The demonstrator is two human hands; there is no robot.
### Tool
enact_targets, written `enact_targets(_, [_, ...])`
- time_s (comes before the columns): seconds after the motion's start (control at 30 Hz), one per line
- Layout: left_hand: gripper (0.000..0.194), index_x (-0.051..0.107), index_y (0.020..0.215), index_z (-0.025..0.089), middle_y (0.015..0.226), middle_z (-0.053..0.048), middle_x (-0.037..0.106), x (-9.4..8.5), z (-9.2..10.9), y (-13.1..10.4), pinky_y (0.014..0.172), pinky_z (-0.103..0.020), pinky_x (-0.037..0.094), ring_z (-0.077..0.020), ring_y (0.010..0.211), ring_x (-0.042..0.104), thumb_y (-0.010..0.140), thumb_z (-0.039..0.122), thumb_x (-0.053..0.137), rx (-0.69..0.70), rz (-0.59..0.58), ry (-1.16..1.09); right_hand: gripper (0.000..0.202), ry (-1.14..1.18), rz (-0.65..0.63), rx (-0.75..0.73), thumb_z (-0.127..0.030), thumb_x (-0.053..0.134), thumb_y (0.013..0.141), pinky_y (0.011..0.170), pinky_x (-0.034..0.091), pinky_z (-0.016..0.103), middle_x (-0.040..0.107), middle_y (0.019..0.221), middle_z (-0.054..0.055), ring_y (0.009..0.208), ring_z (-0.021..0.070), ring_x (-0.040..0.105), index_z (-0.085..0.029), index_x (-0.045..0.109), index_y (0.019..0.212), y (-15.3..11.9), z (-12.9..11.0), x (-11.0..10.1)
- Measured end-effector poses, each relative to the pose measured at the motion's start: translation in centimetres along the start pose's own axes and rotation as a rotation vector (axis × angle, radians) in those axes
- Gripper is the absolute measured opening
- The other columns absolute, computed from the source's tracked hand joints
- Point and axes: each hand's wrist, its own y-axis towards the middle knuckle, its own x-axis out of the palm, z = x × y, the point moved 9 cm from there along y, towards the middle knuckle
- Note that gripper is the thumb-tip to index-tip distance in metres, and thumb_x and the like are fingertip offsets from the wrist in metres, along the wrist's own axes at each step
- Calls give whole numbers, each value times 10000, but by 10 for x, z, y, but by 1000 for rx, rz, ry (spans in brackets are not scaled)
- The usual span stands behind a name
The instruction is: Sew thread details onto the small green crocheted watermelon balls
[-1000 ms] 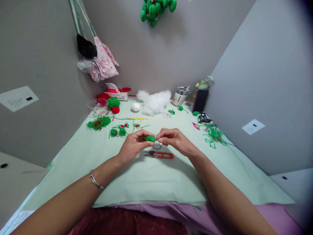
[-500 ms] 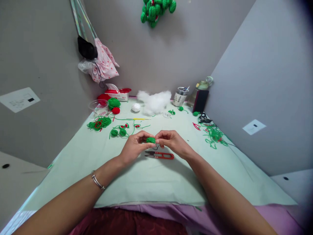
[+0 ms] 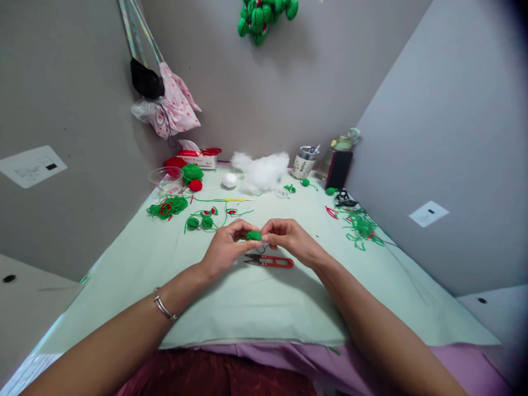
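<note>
A small green crocheted piece (image 3: 253, 236) is pinched between the thumb and fingers of my left hand (image 3: 226, 245), which wears a silver bracelet at the wrist. My right hand (image 3: 291, 238) is closed at the right end of the piece, thumb against fingers; what it pinches is too small to make out. A dark thread (image 3: 262, 249) hangs between the hands. Just below them lie orange-handled thread snips (image 3: 275, 262), blades pointing left. Two green crocheted balls (image 3: 200, 222) and small red-and-green pieces (image 3: 211, 211) rest left of my hands.
White stuffing (image 3: 264, 172) lies at the back, beside a tissue box (image 3: 200, 158) and a pen tin (image 3: 304, 163). Tangled green yarn (image 3: 167, 207) is at the left, more yarn (image 3: 363, 228) at the right. A phone (image 3: 339, 170) leans against a bottle. A yellow crochet hook (image 3: 234, 200) lies behind my hands.
Both hands and the green piece have shifted very slightly to the left. Their grips look the same.
</note>
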Motion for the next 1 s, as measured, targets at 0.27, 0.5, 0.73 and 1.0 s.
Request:
enact_targets(0.27, [283, 645, 935, 170, 845, -8, 656, -6, 0, 1, 757, -266, 466, -138, 798, 600, 708, 266, 784, 19, 55, -24, 234, 29, 39, -8, -319, 709, 775, 616, 425, 246, 576, 761, -15, 595, 89, 536, -148, 614, 903, -2, -3, 1])
enact_targets(0.5, [191, 669, 864, 168, 827, -4, 616, -3, 1, 0, 759, -268, 445, -138, 786, 574, 725, 254, 766, 84, 41, 116, 255, 15, 12, 2, -255, 624, 817, 691, 518, 304, 594, 752, -16, 639, 136, 633, -169, 566, 1050, -3, 1, 7])
enact_targets(0.73, [200, 650, 869, 164, 852, -14, 623, -1, -7, 2, 778, -279, 449, -154, 812, 595, 742, 282, 748, 53, 12, 153, 244, -151, 34, -42, -252, 548, 890, 707, 525, 312, 640, 808, 11, 705, 151, 640, -195, 571, 1126, -11, -11, 7])
enact_targets(1.0, [177, 652, 836, 162, 818, 5, 550, 9, -22, 2, 708, -267, 420, -138, 761, 531, 737, 282, 735, -15, -95, 224, 102, -596, 161, -264, -204, 608, 886, 681, 434, 251, 620, 879, 16, 728, 110, 568, -204, 710, 882, -10, -21, 7])
